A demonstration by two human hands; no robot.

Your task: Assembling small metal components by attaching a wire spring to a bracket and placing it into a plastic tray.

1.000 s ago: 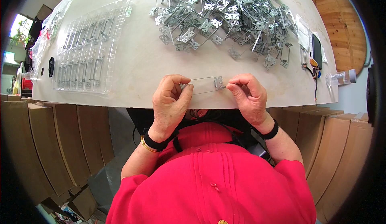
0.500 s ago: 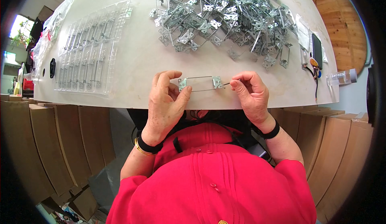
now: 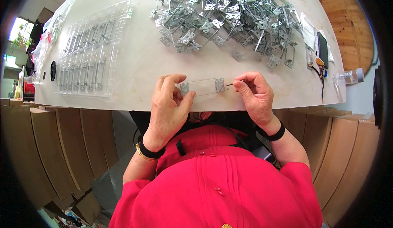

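My left hand (image 3: 168, 103) is closed on one end of a metal bracket frame (image 3: 220, 84), two plates joined by two thin rods, held just above the table near its front edge. Opposite it, my right hand (image 3: 256, 95) pinches a thin dark pin (image 3: 230, 84) between thumb and forefinger. The pin's tip points at the frame's right plate, with a small gap between them. Part of the left plate is hidden by my left fingers.
A big heap of similar metal frames (image 3: 229, 19) covers the table's far middle. At left lies a clear plastic tray (image 3: 110, 64) with several frames in its slots. A phone (image 3: 322, 48), a tool with orange and blue parts (image 3: 320, 64) and a clear cylinder (image 3: 346, 77) lie at right.
The pin has come slightly away from the frame's right plate, leaving a gap. The frame has shifted a little to the left and tilted, its plates now looking duller.
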